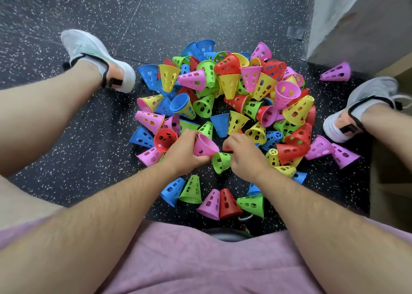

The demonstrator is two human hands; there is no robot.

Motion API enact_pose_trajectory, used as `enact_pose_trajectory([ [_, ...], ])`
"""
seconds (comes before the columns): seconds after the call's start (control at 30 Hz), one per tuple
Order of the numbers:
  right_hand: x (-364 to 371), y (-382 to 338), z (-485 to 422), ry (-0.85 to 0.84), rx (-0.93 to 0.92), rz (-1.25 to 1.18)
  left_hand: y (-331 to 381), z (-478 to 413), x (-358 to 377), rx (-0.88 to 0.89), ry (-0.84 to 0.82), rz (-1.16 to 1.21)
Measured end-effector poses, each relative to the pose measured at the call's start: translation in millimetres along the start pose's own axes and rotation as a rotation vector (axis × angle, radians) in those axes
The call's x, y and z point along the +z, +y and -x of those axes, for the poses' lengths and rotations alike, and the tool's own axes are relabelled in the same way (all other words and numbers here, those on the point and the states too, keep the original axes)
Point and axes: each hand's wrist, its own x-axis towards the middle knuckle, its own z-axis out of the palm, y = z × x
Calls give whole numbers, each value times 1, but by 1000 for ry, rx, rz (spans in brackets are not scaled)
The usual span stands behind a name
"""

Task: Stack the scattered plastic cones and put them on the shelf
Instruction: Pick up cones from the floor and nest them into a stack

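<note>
Presently, the person sits on the dark speckled floor (66,8) with legs apart, and the heap of loose cones (234,88) lies between the feet, directly ahead of both hands.

Finding 1: the left hand (185,152) grips 1 pink cone (205,146). Its fingers are wrapped round the cone's narrow end, and the thumb side is uppermost. The cone's long axis runs from the left palm up and toward the right hand, so its wide open mouth faces the opposite hand.

Finding 2: the right hand (243,154) sits just beside that open mouth, knuckles up, fingers curled downward over a small red-orange patch of plastic. It cannot be told whether they pinch it or merely touch it.

Finding 3: 1 green cone (219,163) lies on its side on the floor between the 2 wrists, touching the edge of the right hand and just below the pink cone.

Assessment: stacking is at an early stage, since almost every cone lies loose and no tall stack is visible. The coming move appears to depend on the right hand, the nearer one, bringing the next cone's mouth over the pink cone's tip, or its tip into the pink mouth, along that shared axis. No shelf can be identified with confidence.
</note>
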Motion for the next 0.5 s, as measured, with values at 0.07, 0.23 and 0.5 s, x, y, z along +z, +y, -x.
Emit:
enact_pose_trajectory([
  [0.07,2,10,10,-149,-108,185,-5,-1,-1,-18,-4,6],
  [0.23,7,4,6,-273,-182,312,-2,-6,-3,-24,-7,4],
  [0.5,14,3,-2,-197,-214,278,-11,-7,6,-77,12,45],
])
